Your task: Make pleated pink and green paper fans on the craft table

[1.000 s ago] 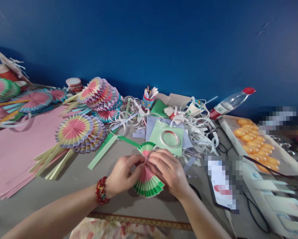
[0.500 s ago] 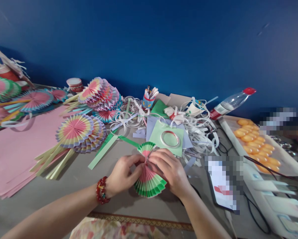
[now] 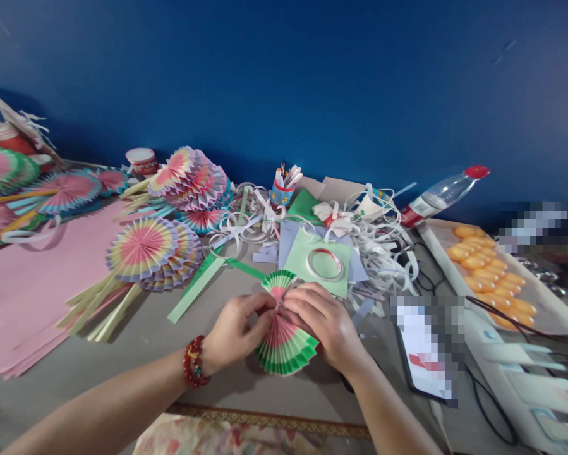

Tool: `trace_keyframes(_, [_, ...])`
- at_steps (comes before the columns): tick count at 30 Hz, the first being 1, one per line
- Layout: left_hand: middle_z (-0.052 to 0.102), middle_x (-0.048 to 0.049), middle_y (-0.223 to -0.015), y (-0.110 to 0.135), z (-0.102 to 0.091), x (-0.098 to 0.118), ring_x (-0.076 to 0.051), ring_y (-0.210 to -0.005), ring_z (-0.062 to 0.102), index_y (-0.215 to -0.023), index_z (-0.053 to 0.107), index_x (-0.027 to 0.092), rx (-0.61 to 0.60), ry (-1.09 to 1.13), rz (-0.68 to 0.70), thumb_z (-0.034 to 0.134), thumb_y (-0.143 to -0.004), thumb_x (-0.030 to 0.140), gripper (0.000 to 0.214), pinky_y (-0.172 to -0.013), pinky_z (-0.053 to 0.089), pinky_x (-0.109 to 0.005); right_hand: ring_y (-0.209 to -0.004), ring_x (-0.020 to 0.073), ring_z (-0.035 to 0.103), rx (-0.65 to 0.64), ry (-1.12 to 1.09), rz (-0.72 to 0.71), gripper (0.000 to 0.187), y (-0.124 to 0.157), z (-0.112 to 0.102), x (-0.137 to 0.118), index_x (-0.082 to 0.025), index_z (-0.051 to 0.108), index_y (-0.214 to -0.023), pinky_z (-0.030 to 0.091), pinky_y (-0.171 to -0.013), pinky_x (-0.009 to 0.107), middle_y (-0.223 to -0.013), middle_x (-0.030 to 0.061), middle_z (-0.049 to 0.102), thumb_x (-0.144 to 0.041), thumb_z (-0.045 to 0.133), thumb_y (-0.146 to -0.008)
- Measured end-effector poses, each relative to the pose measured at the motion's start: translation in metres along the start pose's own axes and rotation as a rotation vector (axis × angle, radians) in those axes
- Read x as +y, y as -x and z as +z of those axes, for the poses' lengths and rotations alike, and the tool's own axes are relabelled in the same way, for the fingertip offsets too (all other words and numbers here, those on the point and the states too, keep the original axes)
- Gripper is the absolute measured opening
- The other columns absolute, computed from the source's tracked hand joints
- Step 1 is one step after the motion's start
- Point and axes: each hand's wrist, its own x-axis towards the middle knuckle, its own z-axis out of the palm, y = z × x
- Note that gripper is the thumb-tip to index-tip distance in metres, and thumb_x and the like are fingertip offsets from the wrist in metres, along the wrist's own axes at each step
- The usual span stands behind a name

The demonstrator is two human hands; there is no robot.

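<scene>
A pleated paper fan [image 3: 284,344], pink at the centre with white and green bands at its rim, lies on the grey table [image 3: 136,360] between my hands. My left hand [image 3: 231,335], with a red bead bracelet at the wrist, pinches the fan's middle from the left. My right hand [image 3: 324,325] pinches the same middle from the right, its fingers curled over the folds. The fan spreads open above and below the pinch. Just beyond my hands a roll of clear tape [image 3: 325,263] rests on a light green sheet [image 3: 307,253].
Finished paper fans [image 3: 144,249] and a stack of them [image 3: 189,180] lie at the left beside pink sheets [image 3: 32,278]. Paper strips [image 3: 378,243], a pen cup [image 3: 282,189], a plastic bottle [image 3: 440,193], a tray of orange pieces [image 3: 487,272] and a phone [image 3: 426,347] sit at the right.
The lower half of the fan has spread a little wider to the right under my right hand. Both hands have stayed at the fan's middle.
</scene>
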Motion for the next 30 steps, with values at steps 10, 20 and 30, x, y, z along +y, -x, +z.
trace_keyframes(10, [0.063,-0.0002,-0.072,0.0002,-0.0010,0.0036,-0.012,-0.066,0.056,-0.084,0.062,0.016,-0.003,0.011,0.001,0.048,-0.088,0.016,0.014,-0.063,0.041,-0.020,-0.096,0.0250,0.060,0.041,0.067,-0.052,0.025,-0.0025,-0.0031,-0.0042,-0.014,0.067,-0.102,0.053,-0.083,0.041,-0.100,0.0133,0.070,-0.019,0.042,-0.101])
trace_keyframes(20, [0.064,-0.0006,-0.073,-0.0005,-0.0014,0.0015,-0.013,-0.067,0.057,-0.085,0.063,0.017,0.012,0.026,-0.003,0.049,-0.089,0.018,0.015,-0.064,0.042,-0.021,-0.097,0.0240,0.060,0.034,0.054,-0.029,0.024,-0.0016,-0.0024,-0.0038,-0.017,0.066,-0.105,0.053,-0.084,0.040,-0.102,0.0115,0.069,-0.018,0.042,-0.100])
trace_keyframes(30, [0.064,-0.0007,-0.072,0.0003,-0.0010,0.0019,-0.013,-0.066,0.057,-0.085,0.062,0.017,-0.005,0.004,0.003,0.048,-0.089,0.018,0.015,-0.064,0.042,-0.021,-0.098,0.0239,0.059,0.035,0.039,-0.028,0.020,0.0002,-0.0006,-0.0003,-0.017,0.065,-0.104,0.052,-0.084,0.040,-0.103,0.0117,0.069,-0.017,0.046,-0.099])
